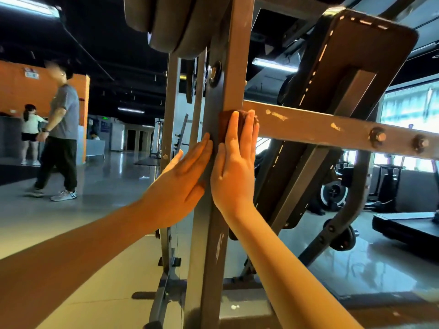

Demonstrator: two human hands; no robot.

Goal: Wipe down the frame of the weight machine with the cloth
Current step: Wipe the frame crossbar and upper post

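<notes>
A grey upright post of the weight machine frame rises through the middle of the head view, with a scuffed crossbar running off to the right. A small brown cloth is pressed flat against the post where the crossbar joins. My right hand lies flat over the cloth, fingers straight and pointing up, palm on the post's right face. My left hand rests flat on the post's left face just below, fingers together, holding nothing.
Weight plates hang on the frame above my hands. A tilted padded board stands behind the crossbar. A treadmill sits at the right. Two people are on the shiny floor at the left, by an orange wall.
</notes>
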